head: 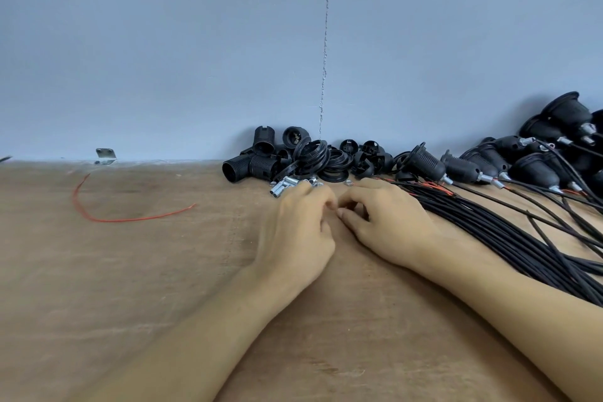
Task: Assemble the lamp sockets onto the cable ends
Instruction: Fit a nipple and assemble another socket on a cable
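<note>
Both hands are resting knuckles-up on the wooden table (156, 271), their fingertips meeting in the gap between them. The left hand (300, 228) is curling its fingers inward, and the right hand (388, 222) is doing likewise, with its thumb tip showing. Anything pinched there is hiding behind the fingers, so I cannot tell whether either hand is gripping something.

Just beyond the left hand's knuckles, short metal tubes (283, 188) are lying, partly covered by its fingers. Farther beyond both hands, loose black socket parts (261, 160) are heaping against the wall (163, 42).

On the right hand's outer side, a bundle of black cables (509, 235) is passing behind the forearm and running off the frame. Beyond that hand, assembled sockets (535, 170) are lying on cable ends, the farthest cut off at the edge. Well out past the left hand's outer side, a red wire (114, 220) is curving.
</note>
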{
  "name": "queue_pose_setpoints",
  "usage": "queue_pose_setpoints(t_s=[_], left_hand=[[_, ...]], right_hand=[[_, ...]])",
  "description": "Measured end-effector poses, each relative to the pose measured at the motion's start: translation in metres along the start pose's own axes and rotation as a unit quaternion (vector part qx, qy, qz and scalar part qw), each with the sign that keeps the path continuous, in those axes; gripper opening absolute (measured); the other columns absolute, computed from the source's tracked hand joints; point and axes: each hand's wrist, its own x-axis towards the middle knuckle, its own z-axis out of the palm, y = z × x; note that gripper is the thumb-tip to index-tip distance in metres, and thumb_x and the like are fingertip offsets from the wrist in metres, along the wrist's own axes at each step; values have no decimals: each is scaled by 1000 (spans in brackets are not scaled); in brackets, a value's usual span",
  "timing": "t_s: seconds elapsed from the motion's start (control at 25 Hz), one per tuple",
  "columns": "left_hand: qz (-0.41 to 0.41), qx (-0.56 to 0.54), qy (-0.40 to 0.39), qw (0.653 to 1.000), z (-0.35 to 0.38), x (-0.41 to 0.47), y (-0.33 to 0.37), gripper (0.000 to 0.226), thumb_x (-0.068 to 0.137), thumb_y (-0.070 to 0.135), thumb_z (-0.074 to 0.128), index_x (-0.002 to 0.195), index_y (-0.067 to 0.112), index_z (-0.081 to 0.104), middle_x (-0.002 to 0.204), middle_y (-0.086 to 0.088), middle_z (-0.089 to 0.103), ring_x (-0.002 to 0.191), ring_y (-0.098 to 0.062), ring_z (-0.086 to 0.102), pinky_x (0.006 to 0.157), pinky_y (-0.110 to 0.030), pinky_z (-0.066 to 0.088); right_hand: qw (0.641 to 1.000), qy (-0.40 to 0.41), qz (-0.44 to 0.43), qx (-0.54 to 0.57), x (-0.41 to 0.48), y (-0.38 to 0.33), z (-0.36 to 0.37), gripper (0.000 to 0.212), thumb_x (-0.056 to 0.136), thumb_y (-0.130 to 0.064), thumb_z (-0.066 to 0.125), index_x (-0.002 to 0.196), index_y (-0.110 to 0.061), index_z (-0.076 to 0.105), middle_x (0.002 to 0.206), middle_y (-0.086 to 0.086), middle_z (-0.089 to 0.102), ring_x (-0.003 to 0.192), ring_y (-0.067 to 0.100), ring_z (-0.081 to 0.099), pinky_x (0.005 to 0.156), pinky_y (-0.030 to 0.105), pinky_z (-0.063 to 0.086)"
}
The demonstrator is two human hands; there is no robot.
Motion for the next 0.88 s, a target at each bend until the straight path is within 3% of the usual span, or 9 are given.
queue_pose_setpoints(t_s=[0.08,0.28,0.56,0.88], left_hand=[[-61,38,29,997,-7,5,-11,22,84,16,68,97,31,59,97,11,53,93,-18,58,71,-37,48],[-185,36,31,982,-14,17,-29,33,86,22,68,116,24,56,109,2,58,103,-24,60,83,-43,51],[-174,54,14,983,-11,26,-40,20,93,24,67,113,20,69,113,-2,63,107,-27,63,90,-45,53],[-177,35,36,983,-12,26,-43,7,90,27,72,97,27,74,100,3,74,97,-22,69,80,-41,57]], right_hand=[[1000,7,8,4,3,-2,4,11,91,-38,62,100,-33,67,92,-17,54,92,11,56,72,27,39],[999,-7,14,33,16,-15,12,29,92,-39,61,121,-36,62,101,-15,59,95,12,58,80,31,48],[998,-38,-38,36,23,-28,18,32,96,-41,58,127,-39,62,110,-10,55,101,16,58,80,34,49],[999,-22,-16,26,36,-38,29,20,96,-40,57,112,-38,69,105,-10,58,100,17,59,76,33,46]])
